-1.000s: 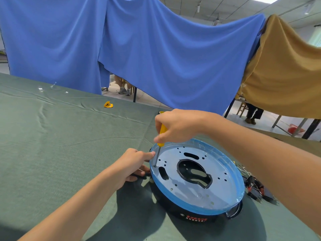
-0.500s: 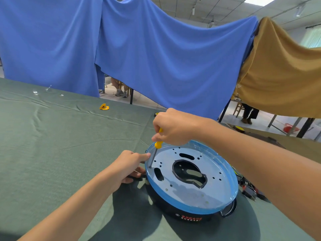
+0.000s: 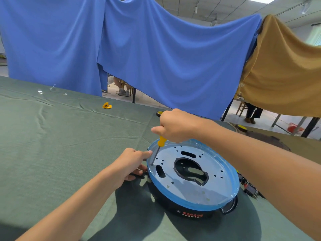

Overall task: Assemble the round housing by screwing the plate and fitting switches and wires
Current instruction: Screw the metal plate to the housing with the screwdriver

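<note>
A green cloth (image 3: pixel 52 145) covers the table under blue drapes (image 3: pixel 156 58); the housing (image 3: pixel 191 213) sits on it before me, the plate (image 3: pixel 191 188) lying inside its blue rim. My right hand (image 3: pixel 175 126) is clenched on the screwdriver (image 3: pixel 161 140), its tip down at the plate's left edge. My left hand (image 3: pixel 128 164) grips the housing's left side, forefinger against the rim, and the switches and wires (image 3: pixel 248 186) lie just to its right.
</note>
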### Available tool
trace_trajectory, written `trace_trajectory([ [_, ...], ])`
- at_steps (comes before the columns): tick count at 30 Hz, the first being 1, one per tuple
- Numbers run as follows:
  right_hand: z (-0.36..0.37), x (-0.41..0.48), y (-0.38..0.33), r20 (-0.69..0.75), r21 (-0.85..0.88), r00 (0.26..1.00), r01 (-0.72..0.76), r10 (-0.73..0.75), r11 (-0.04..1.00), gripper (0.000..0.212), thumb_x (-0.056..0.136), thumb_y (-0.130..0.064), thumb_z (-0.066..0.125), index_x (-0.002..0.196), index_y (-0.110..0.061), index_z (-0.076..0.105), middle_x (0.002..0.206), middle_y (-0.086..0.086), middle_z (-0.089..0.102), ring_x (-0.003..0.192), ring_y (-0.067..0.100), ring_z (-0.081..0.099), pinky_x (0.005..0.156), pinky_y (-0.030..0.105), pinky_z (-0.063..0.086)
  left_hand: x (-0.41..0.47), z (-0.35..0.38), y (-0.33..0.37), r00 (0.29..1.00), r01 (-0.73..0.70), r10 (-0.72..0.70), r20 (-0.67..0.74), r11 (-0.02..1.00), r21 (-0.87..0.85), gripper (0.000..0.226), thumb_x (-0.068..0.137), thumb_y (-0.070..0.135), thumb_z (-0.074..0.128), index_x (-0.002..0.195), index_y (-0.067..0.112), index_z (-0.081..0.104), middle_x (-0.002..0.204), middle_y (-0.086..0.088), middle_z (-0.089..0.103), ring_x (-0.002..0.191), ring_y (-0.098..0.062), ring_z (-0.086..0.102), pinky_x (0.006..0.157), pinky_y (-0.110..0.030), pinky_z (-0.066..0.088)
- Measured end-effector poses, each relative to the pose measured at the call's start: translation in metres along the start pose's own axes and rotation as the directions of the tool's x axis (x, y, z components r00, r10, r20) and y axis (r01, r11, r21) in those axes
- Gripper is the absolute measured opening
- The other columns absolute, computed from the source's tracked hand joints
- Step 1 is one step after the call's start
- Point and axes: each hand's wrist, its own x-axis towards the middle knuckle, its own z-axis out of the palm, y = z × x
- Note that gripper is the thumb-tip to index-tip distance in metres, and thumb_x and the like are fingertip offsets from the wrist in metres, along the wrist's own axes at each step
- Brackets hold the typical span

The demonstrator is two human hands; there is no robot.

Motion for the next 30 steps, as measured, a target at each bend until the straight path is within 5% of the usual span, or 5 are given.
trace_trajectory([
  [4, -0.011, -0.008, 0.001, 0.147, -0.031, 0.984, 0.103, -0.098, 0.994, 0.03, 0.088, -0.044, 0.064, 0.1, -0.017, 0.06, 0.087, -0.004, 0.061, 0.076, 0.008, 0.057, 0.053, 0.025, 0.038, 0.001, 0.001, -0.001, 1.0, 0.0, 0.0, -0.011, 1.0, -0.008, 0.033, 0.091, 0.046, 0.062, 0.097, 0.015, 0.069, 0.074, -0.002, 0.073, 0.065, -0.017, 0.064, 0.067, -0.032, 0.042],
  [11, 0.001, 0.002, 0.0, 0.035, 0.004, 0.998, 0.046, -0.046, 0.999, 0.044, 0.098, -0.029, 0.05, 0.06, -0.006, 0.055, 0.051, 0.003, 0.061, 0.061, 0.023, 0.06, 0.051, 0.026, 0.043, 0.002, 0.002, -0.001, 1.0, -0.007, 0.007, -0.011, 1.0, 0.0, 0.033, 0.092, 0.045, 0.061, 0.097, 0.014, 0.068, 0.081, -0.005, 0.073, 0.068, -0.019, 0.062, 0.067, -0.033, 0.042],
  [18, -0.012, -0.007, 0.0, 0.188, -0.109, 0.978, 0.107, -0.085, 0.988, 0.028, 0.089, -0.047, 0.063, 0.093, -0.019, 0.065, 0.072, -0.003, 0.064, 0.066, 0.014, 0.063, 0.047, 0.022, 0.037, 0.002, 0.0, -0.003, 1.0, -0.016, 0.016, 0.004, 1.0, -0.007, 0.034, 0.09, 0.047, 0.063, 0.098, 0.014, 0.069, 0.086, -0.007, 0.075, 0.069, -0.02, 0.064, 0.069, -0.032, 0.045],
  [23, -0.006, -0.004, -0.008, 0.108, -0.163, 0.974, 0.213, -0.197, 0.963, 0.029, 0.09, -0.027, 0.062, 0.066, -0.011, 0.065, 0.052, 0.002, 0.048, 0.053, 0.016, 0.042, 0.041, 0.022, 0.031, 0.003, 0.001, -0.004, 1.0, -0.021, 0.021, 0.005, 1.0, -0.004, 0.034, 0.091, 0.046, 0.062, 0.1, 0.014, 0.069, 0.094, -0.009, 0.076, 0.069, -0.018, 0.062, 0.067, -0.031, 0.044],
  [30, 0.0, -0.003, 0.001, 0.252, 0.216, 0.949, -0.244, 0.188, 0.945, 0.032, 0.092, -0.016, 0.052, 0.066, -0.004, 0.064, 0.059, 0.006, 0.056, 0.044, 0.018, 0.035, 0.042, 0.021, 0.029, 0.011, 0.005, -0.004, 0.998, -0.045, 0.047, -0.046, 0.998, 0.037, 0.029, 0.095, 0.041, 0.058, 0.093, 0.012, 0.064, 0.093, -0.011, 0.074, 0.072, -0.019, 0.062, 0.061, -0.03, 0.042],
])
